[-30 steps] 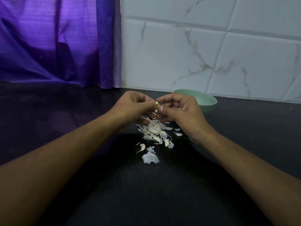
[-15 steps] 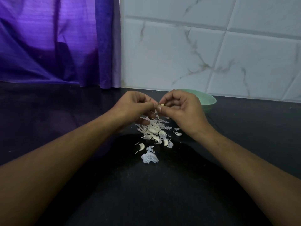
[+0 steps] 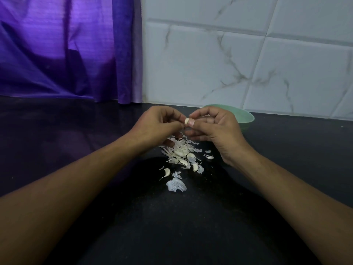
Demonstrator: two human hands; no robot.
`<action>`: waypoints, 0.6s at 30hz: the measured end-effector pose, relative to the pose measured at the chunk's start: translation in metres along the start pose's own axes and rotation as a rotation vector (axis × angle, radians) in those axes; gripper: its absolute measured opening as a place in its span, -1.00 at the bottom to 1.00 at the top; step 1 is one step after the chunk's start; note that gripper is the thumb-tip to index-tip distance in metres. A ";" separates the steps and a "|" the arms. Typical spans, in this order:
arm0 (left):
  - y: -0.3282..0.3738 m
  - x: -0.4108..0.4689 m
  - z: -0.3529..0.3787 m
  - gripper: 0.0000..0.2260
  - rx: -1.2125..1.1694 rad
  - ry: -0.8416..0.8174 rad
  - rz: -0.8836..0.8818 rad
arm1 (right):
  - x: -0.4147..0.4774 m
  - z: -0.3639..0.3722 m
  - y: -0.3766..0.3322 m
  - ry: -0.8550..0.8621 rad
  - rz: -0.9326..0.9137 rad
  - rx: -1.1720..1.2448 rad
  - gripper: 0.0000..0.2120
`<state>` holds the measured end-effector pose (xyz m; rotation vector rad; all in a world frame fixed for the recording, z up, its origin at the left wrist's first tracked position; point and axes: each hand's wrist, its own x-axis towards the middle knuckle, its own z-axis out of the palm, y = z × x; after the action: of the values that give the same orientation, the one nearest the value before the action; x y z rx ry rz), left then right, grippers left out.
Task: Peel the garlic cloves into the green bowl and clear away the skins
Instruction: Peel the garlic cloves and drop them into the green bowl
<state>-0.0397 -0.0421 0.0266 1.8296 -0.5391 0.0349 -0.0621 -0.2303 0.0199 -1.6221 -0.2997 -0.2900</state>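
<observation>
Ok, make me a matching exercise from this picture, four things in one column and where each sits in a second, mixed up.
Things:
1 garlic clove
2 green bowl
3 pile of skins
4 purple curtain

Places:
A back left
B pinched between left hand and right hand
C scattered on the dark counter
D behind the right hand, near the tiled wall

Pairs: 1-B; 2-D; 3-C; 4-A
</observation>
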 end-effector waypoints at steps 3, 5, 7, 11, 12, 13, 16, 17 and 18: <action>-0.001 0.000 -0.001 -0.89 0.026 0.018 0.048 | 0.000 0.000 0.000 0.018 -0.006 -0.012 -0.87; -0.001 0.000 -0.001 -0.89 0.023 0.041 0.059 | 0.000 -0.001 0.000 0.029 -0.005 -0.005 -0.87; -0.001 0.001 -0.002 -0.89 0.016 0.056 0.057 | 0.000 0.000 -0.001 0.027 -0.001 0.005 -0.87; -0.001 0.002 -0.002 -0.91 0.031 0.037 0.044 | 0.000 0.001 0.000 0.018 -0.001 -0.001 -0.87; -0.001 0.002 -0.002 -0.91 0.043 0.034 0.042 | -0.001 0.001 0.000 0.017 -0.004 -0.017 -0.87; -0.001 0.003 -0.002 -0.92 0.056 0.033 0.041 | -0.001 0.001 0.000 0.016 -0.007 -0.031 -0.87; -0.002 0.003 -0.003 -0.92 0.058 0.038 0.039 | -0.001 0.000 0.000 0.008 -0.012 -0.060 -0.90; -0.002 0.003 -0.004 -0.91 0.053 0.041 0.037 | -0.001 0.000 0.000 0.004 -0.011 -0.068 -0.90; -0.002 0.003 -0.003 -0.90 0.050 0.043 0.035 | -0.001 0.000 0.000 -0.002 -0.011 -0.076 -0.90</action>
<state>-0.0352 -0.0395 0.0266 1.8640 -0.5444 0.1128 -0.0630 -0.2307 0.0198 -1.6959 -0.3023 -0.3112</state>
